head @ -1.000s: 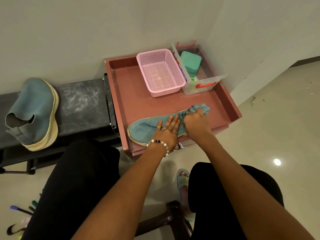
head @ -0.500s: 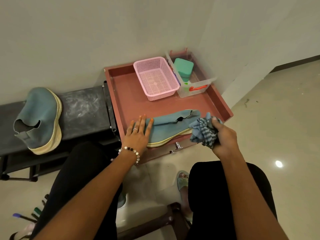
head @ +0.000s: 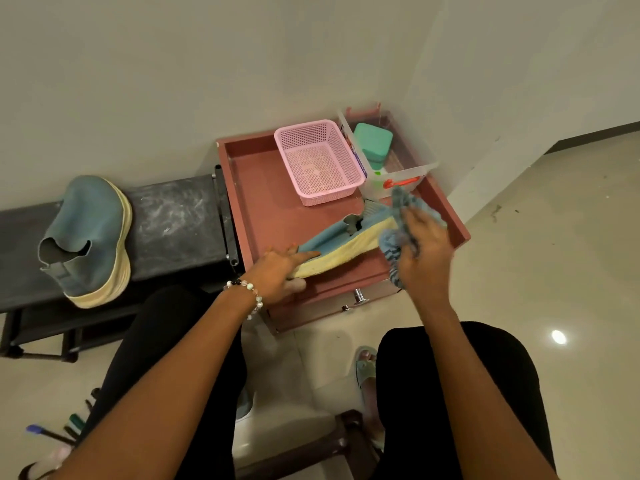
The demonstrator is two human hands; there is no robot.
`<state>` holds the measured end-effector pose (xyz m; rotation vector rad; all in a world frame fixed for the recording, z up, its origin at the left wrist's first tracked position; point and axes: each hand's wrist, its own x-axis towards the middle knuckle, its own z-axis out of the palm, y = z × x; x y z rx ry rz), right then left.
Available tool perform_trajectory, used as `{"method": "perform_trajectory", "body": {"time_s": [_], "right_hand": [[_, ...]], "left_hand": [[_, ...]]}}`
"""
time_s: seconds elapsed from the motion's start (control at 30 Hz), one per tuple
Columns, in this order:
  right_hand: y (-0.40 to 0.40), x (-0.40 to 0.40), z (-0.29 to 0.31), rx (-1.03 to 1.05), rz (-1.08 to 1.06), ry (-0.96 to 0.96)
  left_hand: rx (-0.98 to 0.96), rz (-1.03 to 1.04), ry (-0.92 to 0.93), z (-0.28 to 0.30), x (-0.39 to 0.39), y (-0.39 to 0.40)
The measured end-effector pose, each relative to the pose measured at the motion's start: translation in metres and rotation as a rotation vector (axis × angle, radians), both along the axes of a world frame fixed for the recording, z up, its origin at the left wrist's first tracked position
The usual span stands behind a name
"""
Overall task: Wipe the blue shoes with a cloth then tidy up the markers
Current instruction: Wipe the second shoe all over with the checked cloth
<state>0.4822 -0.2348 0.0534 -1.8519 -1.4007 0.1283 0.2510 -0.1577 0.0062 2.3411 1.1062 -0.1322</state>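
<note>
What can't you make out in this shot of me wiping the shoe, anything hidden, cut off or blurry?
- Head view: the cloth is motion-blurred, and the right hand covers much of it.
- The shoe's toe end is hidden by the left hand; its heel by the cloth.
- The markers on the floor are partly hidden by my leg.
- The teal box shows no readable detail.

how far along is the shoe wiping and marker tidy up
Midway through the wiping. In hand: the left hand tilts one blue shoe up on the pink tray, sole showing, while the right hand holds the cloth by its heel. The second shoe sits on the bench; whether it is wiped cannot be told. Left: the markers lie on the floor.
</note>
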Motion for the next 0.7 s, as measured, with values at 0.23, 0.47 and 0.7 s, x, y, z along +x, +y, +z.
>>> {"method": "perform_trajectory", "body": {"time_s": [0.23, 0.47, 0.7], "right_hand": [[0.004, -0.108, -0.044, -0.246, 0.413, -0.47], [0.016, -0.024, -0.066, -0.169, 0.53, -0.572], [0.025, 0.027, -0.069, -0.356, 0.238, -0.379]], "left_hand": [[0.102, 0.01, 0.125, -0.002, 0.002, -0.012], [0.067, -0.046, 0.158, -0.004, 0.002, -0.012], [0.111, -0.091, 0.204, -0.006, 0.012, -0.015]]}}
